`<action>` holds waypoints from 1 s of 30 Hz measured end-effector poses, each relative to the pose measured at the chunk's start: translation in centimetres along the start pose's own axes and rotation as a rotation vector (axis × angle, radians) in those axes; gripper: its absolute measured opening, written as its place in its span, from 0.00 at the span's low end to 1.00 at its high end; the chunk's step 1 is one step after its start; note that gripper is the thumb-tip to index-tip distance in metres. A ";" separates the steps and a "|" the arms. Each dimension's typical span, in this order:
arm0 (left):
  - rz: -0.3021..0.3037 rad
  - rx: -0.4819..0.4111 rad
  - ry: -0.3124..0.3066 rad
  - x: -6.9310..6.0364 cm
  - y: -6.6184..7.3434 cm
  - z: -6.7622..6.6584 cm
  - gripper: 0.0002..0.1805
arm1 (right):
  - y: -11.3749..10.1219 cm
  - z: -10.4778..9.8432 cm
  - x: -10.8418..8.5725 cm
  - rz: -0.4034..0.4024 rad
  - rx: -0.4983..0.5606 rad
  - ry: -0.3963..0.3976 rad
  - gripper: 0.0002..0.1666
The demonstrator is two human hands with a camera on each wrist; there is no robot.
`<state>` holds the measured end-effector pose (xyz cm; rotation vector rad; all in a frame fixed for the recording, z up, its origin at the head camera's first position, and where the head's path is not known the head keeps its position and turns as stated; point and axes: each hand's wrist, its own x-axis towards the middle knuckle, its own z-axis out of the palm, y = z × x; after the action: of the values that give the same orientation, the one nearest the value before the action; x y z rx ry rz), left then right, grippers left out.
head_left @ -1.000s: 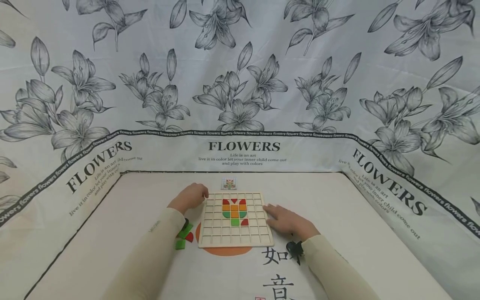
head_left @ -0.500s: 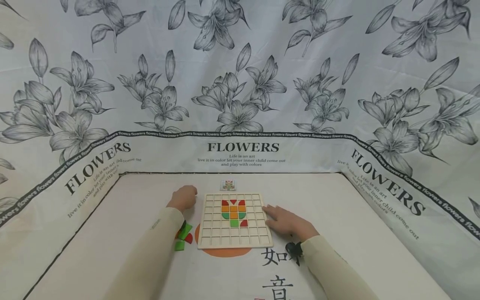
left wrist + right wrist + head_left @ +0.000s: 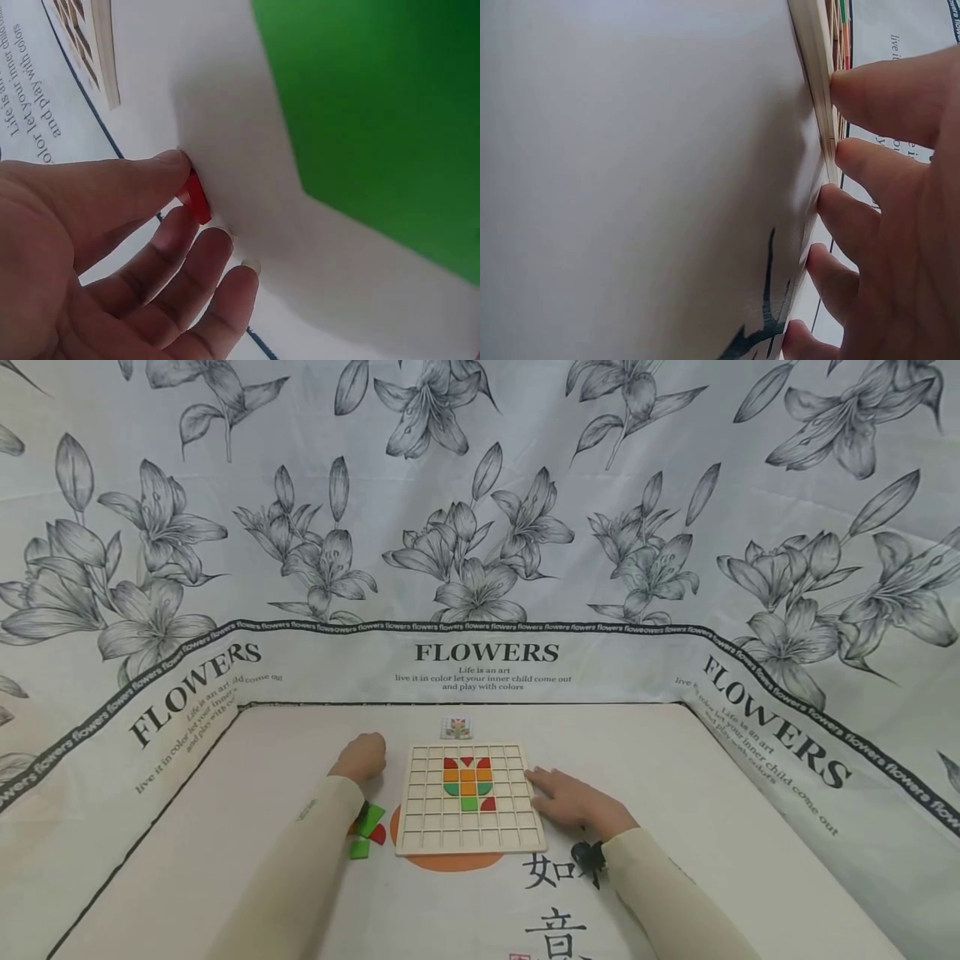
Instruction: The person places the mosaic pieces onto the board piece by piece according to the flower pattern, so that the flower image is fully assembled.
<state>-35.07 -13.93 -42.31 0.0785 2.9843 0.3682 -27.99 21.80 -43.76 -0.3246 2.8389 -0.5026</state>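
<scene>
My left hand [image 3: 362, 756] is over the cloth left of the wooden grid board [image 3: 427, 841]. In the left wrist view its thumb and index finger pinch a small red tile [image 3: 196, 199]; the tile's full outline is hidden. My right hand [image 3: 576, 802] rests along the board's right edge, its thumb and fingertips touching the frame in the right wrist view. Red, orange and green tiles [image 3: 468, 776] form a flower shape in the grid. Loose tiles lie beside my left sleeve: a green tile [image 3: 360, 849], another green one and a red one [image 3: 378, 834], partly covered.
A small pattern card [image 3: 456, 727] lies just behind the board. The tablecloth [image 3: 645, 752] bears an orange disc [image 3: 450, 862] and black characters [image 3: 557, 935]. A flower-printed curtain [image 3: 487, 664] stands along the back and sides.
My left hand has moved left, from the board's upper left corner to the cloth beside it. The right hand stays at the right edge, and the tiles in the grid look the same.
</scene>
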 end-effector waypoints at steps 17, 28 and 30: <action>-0.038 -0.080 0.007 -0.2 -0.1 -0.3 0.11 | 0.0 0.0 -0.1 0.004 -0.007 0.001 0.34; -0.063 -0.120 -0.011 -0.4 -0.5 -0.4 0.11 | -0.1 0.0 -0.1 -0.006 -0.007 0.010 0.34; -0.069 -0.132 -0.015 -0.3 -0.6 -0.3 0.11 | 0.0 0.1 -0.1 -0.006 -0.007 0.010 0.34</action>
<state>-34.86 -14.61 -42.10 -0.0344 2.9298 0.5523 -27.89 21.78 -43.83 -0.3335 2.8505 -0.4972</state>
